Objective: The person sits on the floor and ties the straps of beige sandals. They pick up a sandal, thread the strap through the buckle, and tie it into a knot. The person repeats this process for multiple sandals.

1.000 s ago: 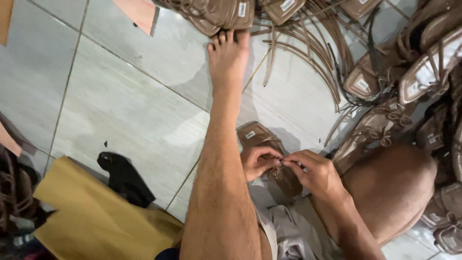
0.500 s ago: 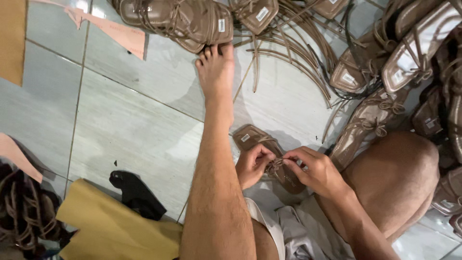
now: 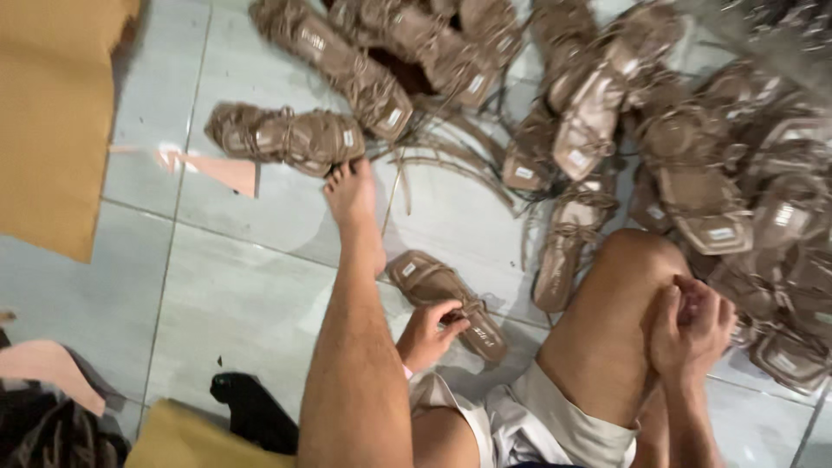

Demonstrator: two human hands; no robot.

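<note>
I see first the grey tiled floor [image 3: 225,295], where the person sits with one bare leg stretched forward and the other knee bent up at the right. The biggest thing on it is the pile of tan strappy sandals [image 3: 693,165], which fills the upper right part of the view, with loose straps spreading toward the middle. A large sheet of brown cardboard [image 3: 52,121] lies at the left edge, and a smaller yellowish piece [image 3: 173,438] lies at the bottom beside a black object [image 3: 251,412] that I cannot identify. A separate pair of sandals [image 3: 286,137] lies just beyond the toes of the stretched foot [image 3: 351,195]. One single sandal [image 3: 446,299] lies on the floor between the two legs, close to the stretched shin. The left hand [image 3: 429,334] touches this sandal, with the fingers closed on a strap near its heel end. The right hand [image 3: 689,325] rests beside the bent knee, curled shut; I cannot tell if it holds something inside.
</note>
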